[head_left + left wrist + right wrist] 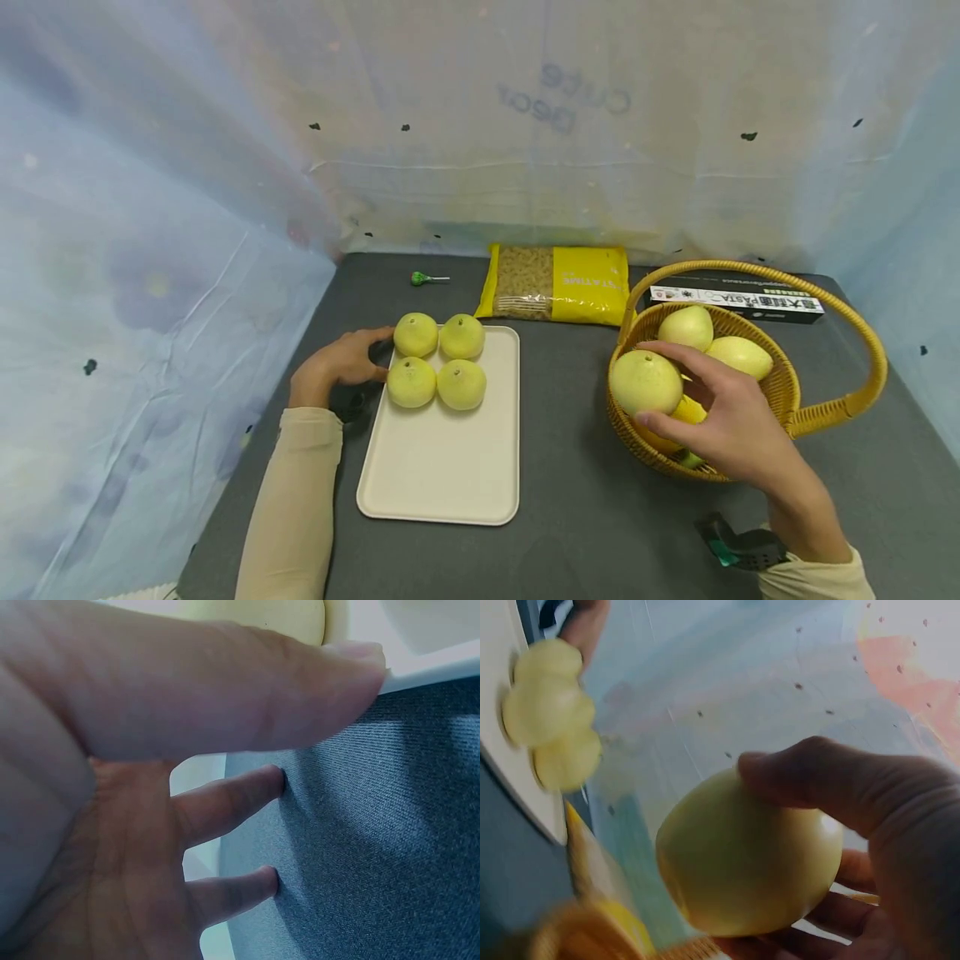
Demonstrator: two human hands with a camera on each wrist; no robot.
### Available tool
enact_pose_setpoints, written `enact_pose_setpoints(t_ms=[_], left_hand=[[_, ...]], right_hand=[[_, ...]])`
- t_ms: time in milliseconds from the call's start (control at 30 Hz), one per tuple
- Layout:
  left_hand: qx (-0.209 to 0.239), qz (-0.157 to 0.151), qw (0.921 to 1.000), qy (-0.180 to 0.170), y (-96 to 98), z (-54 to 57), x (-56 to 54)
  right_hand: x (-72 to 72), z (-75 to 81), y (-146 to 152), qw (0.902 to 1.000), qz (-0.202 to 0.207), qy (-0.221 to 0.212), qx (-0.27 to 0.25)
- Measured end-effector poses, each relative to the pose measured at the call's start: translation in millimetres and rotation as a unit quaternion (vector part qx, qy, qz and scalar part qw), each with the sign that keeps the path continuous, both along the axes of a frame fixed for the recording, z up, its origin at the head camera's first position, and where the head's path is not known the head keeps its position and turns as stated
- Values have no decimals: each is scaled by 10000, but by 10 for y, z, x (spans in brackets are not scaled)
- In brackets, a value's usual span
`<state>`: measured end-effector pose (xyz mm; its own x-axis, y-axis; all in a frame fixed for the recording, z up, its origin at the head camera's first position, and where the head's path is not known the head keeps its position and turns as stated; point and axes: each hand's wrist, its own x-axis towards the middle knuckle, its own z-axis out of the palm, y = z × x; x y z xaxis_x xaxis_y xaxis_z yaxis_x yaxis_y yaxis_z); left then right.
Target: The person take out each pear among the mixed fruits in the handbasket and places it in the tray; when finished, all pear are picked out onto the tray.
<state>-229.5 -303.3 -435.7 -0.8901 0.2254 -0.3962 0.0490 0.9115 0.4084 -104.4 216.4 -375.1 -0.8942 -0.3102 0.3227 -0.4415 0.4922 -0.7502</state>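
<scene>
My right hand (678,387) grips a yellow-green pear (641,379) over the left rim of a wicker basket (783,392), which holds a few more pears (686,327). In the right wrist view the thumb and fingers curl round this pear (742,862). A cream tray (450,467) lies left of the basket, with several pears (437,360) grouped at its far end. My left hand (352,358) rests at the tray's far left edge. In the left wrist view the thumb (330,682) touches the tray rim (435,671) and the fingers reach down to the grey table.
A yellow pasta bag (558,285) lies behind the tray, a black pasta box (738,302) behind the basket, and a green lollipop (422,278) at the back left. Pale fabric walls enclose the dark grey table (570,500) on three sides.
</scene>
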Motion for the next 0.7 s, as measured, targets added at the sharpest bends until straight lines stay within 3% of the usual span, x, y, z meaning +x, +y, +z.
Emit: enact_pose_setpoints(t_ms=[300,700], left_hand=[[53,39,10000,-25,17,21,11],[5,47,10000,-67,8,10,-5]], right_hand=[[-145,-193,-460,9929,923,-431,-610],[-286,-298,-1091,9727,2030,-817,-767]])
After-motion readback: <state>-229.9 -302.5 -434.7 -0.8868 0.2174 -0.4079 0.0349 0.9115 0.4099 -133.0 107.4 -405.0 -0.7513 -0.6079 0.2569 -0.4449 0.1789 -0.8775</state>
